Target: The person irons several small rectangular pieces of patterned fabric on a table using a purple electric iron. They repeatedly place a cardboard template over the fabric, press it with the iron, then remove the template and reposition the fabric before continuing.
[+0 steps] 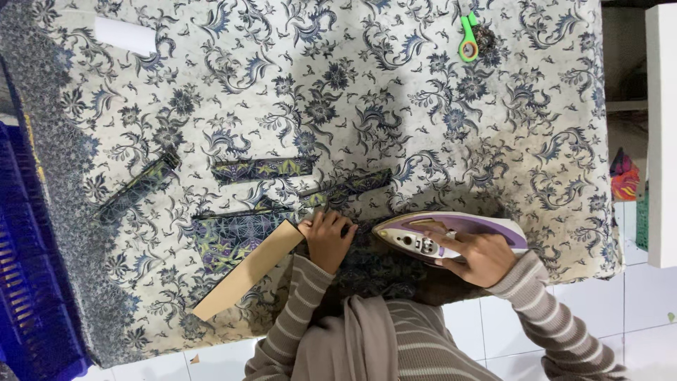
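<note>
Head view, looking down on a counter (536, 176) covered with a cream cloth printed in dark blue floral scrolls. The person wears striped beige sleeves. The right hand (479, 255) is closed around the handle of a purple and white iron (437, 236), which lies near the counter's front edge. The iron's long axis runs left to right across the picture, with its pointed nose aimed left toward the other hand. The left hand (328, 238) is curled, fingers bent down, pressing on the upper end of a tan cardboard strip (247, 271), just beside the iron's nose. The strip's long axis slants from that hand down and left toward the counter's edge. It lies over a dark patterned fabric piece (229, 236) in purple and green. Three narrow strips of the same fabric lie farther back: one short one (262, 168) lying level, one (349, 188) slanting toward the right, one (137, 187) slanting at the left. A green rotary cutter (468, 39) sits at the far edge, and a white roll (125, 35) at the far left corner.
</note>
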